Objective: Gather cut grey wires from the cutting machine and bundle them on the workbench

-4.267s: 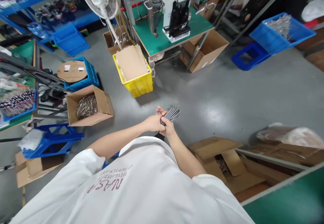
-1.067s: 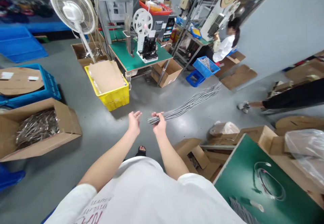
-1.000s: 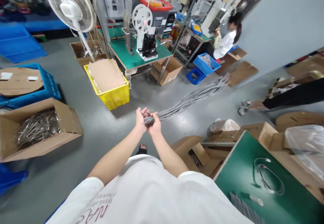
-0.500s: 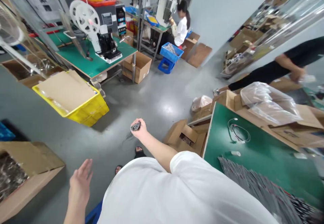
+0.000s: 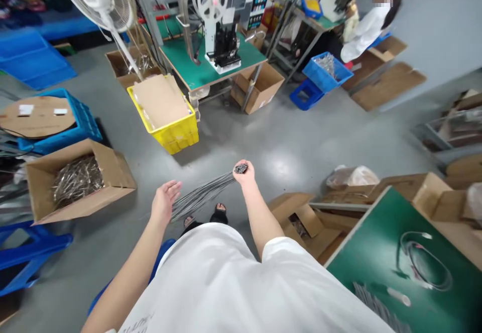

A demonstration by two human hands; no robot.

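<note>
My right hand (image 5: 244, 172) is closed round one end of a bundle of thin grey wires (image 5: 205, 191). Dark tips of the bundle poke out of the fist, and the lengths trail to the left in front of my feet. Close to the trailing part, my left hand (image 5: 164, 201) has its fingers stretched out. It may touch the wires at the palm; I cannot tell. More grey wires (image 5: 371, 303) lie on the green table (image 5: 380, 242) at lower right, beside a coiled cable (image 5: 417, 262) and a small white tube (image 5: 399, 297).
A cardboard box of wires (image 5: 122, 172) stands left, a yellow crate (image 5: 176, 134) ahead. Behind it is a green bench (image 5: 184, 69) with a machine (image 5: 224, 46). An open carton (image 5: 320, 237) is right of me. A person (image 5: 365, 36) sits at the far right bench. A blue stool (image 5: 33, 252) stands left.
My view has turned left. The wires now stretch out leftward from my right hand, and my left hand has come up near them. The walking person at right has left the view.
</note>
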